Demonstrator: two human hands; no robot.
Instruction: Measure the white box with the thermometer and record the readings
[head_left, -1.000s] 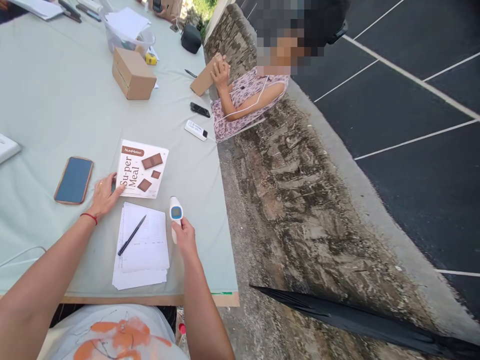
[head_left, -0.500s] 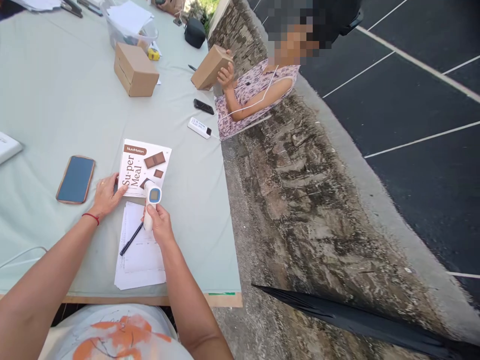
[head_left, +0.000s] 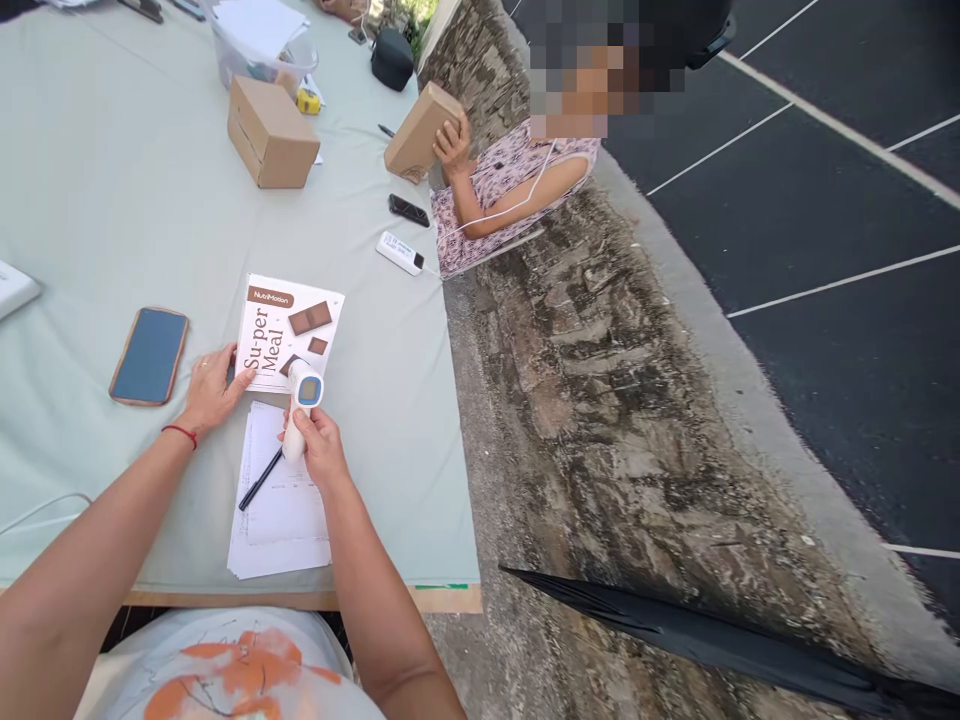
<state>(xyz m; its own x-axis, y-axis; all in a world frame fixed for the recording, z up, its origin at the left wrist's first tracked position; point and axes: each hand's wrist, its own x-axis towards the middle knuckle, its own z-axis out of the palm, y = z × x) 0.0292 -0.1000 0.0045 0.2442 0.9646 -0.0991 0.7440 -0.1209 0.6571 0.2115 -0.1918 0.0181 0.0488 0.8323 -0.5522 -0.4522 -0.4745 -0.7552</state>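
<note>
A white box printed "NutriMotion Su-per Meal" (head_left: 296,315) with chocolate pictures is on the table in front of me. My left hand (head_left: 217,388) grips its lower left corner, thumb on the printed face and the other fingers at the left side. A white infrared thermometer (head_left: 296,440) with a blue-rimmed screen is held upright in my right hand (head_left: 322,448), my fingers wrapped round its handle. Its head overlaps the box's lower edge in view. Beneath my right hand lie paper sheets (head_left: 277,540) and a black pen (head_left: 259,482).
A phone (head_left: 150,355) lies left of my left hand. Further off are a cardboard box (head_left: 274,140), a plastic tub (head_left: 232,70) and a yellow tape measure (head_left: 307,100). Across the table's right edge, a person (head_left: 510,190) holds another carton (head_left: 420,135) near a power bank (head_left: 400,253).
My hands, the printed box and the thermometer stay nearly still. The other person's carton has tilted slightly and their hand has shifted on it. The view has moved a little.
</note>
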